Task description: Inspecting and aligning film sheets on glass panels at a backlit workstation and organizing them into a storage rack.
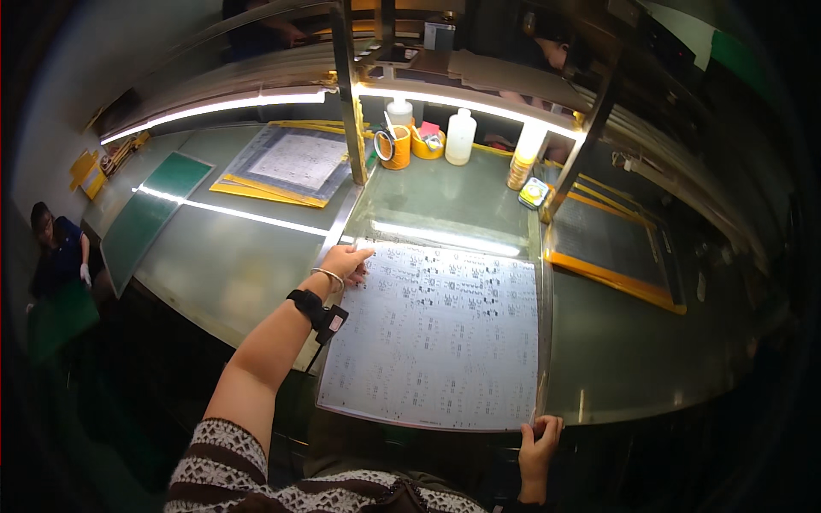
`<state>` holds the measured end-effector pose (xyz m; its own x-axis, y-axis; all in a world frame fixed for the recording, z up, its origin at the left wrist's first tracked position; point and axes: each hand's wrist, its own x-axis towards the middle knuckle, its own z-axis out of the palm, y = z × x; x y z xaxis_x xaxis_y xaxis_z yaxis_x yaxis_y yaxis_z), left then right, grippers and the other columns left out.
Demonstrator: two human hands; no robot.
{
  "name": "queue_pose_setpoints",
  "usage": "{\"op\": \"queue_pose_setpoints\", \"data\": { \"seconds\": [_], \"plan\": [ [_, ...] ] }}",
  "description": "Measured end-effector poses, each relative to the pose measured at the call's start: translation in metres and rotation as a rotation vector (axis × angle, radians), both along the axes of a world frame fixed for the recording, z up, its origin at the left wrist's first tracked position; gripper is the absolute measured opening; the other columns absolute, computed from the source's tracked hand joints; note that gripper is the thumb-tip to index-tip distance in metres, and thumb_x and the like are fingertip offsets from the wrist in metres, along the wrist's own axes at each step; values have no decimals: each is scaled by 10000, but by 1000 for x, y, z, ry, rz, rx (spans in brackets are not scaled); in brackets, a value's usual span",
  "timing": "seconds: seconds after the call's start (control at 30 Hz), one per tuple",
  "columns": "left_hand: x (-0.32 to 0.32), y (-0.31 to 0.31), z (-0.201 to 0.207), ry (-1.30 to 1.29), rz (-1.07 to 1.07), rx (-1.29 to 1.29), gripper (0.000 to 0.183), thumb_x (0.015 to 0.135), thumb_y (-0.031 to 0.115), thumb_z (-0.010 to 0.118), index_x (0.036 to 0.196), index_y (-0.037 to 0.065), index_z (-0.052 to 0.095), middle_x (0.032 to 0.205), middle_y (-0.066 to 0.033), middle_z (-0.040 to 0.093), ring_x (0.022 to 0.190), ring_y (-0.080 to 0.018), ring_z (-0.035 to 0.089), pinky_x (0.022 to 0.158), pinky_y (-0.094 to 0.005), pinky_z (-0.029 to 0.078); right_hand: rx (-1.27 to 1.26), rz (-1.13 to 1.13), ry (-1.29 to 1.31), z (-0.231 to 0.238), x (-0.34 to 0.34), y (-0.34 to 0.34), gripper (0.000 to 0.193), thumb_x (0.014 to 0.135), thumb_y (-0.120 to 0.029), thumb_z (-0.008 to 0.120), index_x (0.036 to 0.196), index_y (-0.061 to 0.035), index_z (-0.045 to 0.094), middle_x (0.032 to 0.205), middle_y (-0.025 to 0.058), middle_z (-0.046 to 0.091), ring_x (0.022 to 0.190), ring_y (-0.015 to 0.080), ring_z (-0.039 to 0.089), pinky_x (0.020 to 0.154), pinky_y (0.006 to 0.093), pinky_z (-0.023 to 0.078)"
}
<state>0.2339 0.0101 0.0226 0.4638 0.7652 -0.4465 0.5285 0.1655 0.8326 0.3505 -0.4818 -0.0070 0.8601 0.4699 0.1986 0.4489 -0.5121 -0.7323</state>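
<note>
A wide pale sheet (436, 342) covered in small dark printed patterns lies in front of me, its near edge reaching the front of the glass-topped bench. My left hand (347, 262) is closed on the sheet's far left edge, with the index finger stretched over its surface. Above that wrist are a bangle and a dark strapped device (321, 316). At the near right corner, my right hand (540, 445) grips the edge between thumb and fingers. The fingertips under the sheet are hidden.
Beyond the sheet stand white bottles (460, 137), an orange tape roll (393, 147) and a stacked yellowish column (524, 158). Yellow-framed screens lie left (291, 162) and right (611, 239). A green panel (158, 209) is farther left, near another person (62, 244). Metal posts (346, 94) rise behind.
</note>
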Motion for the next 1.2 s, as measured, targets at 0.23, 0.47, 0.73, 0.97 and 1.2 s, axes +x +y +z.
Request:
{"op": "queue_pose_setpoints", "data": {
  "seconds": [0.23,0.47,0.73,0.97,1.2],
  "plan": [
    [-1,16,-21,32,18,474,442,770,247,699,1133,75,514,813,-152,650,713,-261,643,636,-357,518,5,3,52,-4,13,-2,267,694,33,645,859,-15,440,869,109,414,731,242,452,670,336,396],
    [5,4,-15,289,-115,810,498,797,289,657,1261,170,521,1083,-164,623,957,-322,610,829,-403,478,-11,-19,45,8,5,3,255,694,47,636,828,-5,426,821,86,382,696,203,399,655,320,370],
    [10,2,-15,524,-248,860,385,897,215,502,1281,203,504,951,-161,637,882,-311,633,747,-396,506,-42,-1,39,16,0,6,246,698,38,639,826,-1,432,818,93,391,701,214,407,666,326,373],
    [12,3,-21,593,-302,1062,353,917,136,389,1241,166,524,902,-182,632,840,-317,644,719,-406,518,-50,10,59,12,7,3,255,695,37,643,853,0,446,829,94,399,711,214,423,666,324,381],
    [14,-13,-4,610,-386,1065,431,882,379,502,1233,128,517,1225,-157,502,1176,-279,469,865,-491,433,-523,223,-439,55,30,13,577,695,-168,719,1231,-97,519,1217,147,452,1162,336,405,948,443,352]
  ]
}}
